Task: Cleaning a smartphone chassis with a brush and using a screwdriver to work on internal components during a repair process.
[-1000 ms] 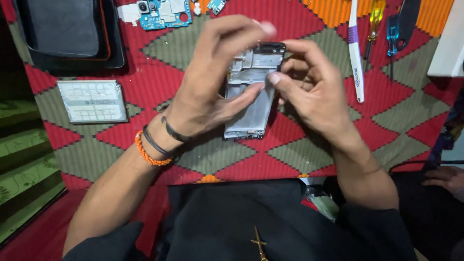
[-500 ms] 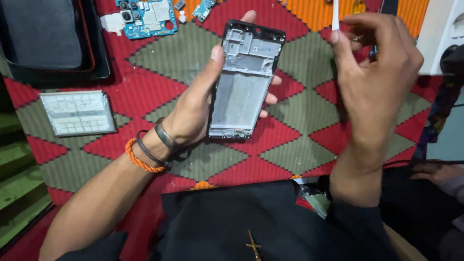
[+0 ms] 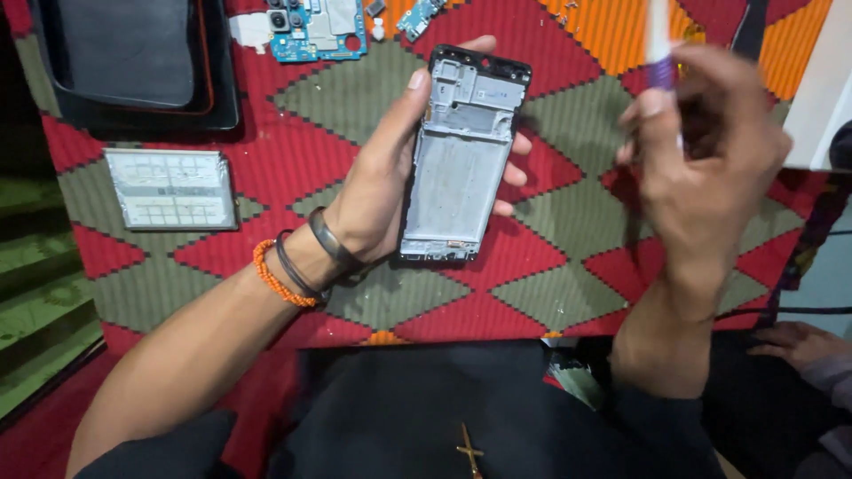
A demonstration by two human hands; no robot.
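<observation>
Over the red, green and orange patterned cloth (image 3: 568, 257), your left hand (image 3: 377, 191) cradles the stripped phone frame (image 3: 461, 155) open side up, easy to work on, while your right hand (image 3: 701, 168) pinches a white pen-like tool (image 3: 658, 40)

hands 2: left (image 3: 377, 191), right (image 3: 701, 168) | phone frame (image 3: 461, 155) 1 | tool (image 3: 658, 44) 1 | battery (image 3: 170, 189) 1 | circuit boards (image 3: 319, 27) 2, perhaps | wristbands (image 3: 297, 266) 3 | tray (image 3: 133, 62) 1
</observation>
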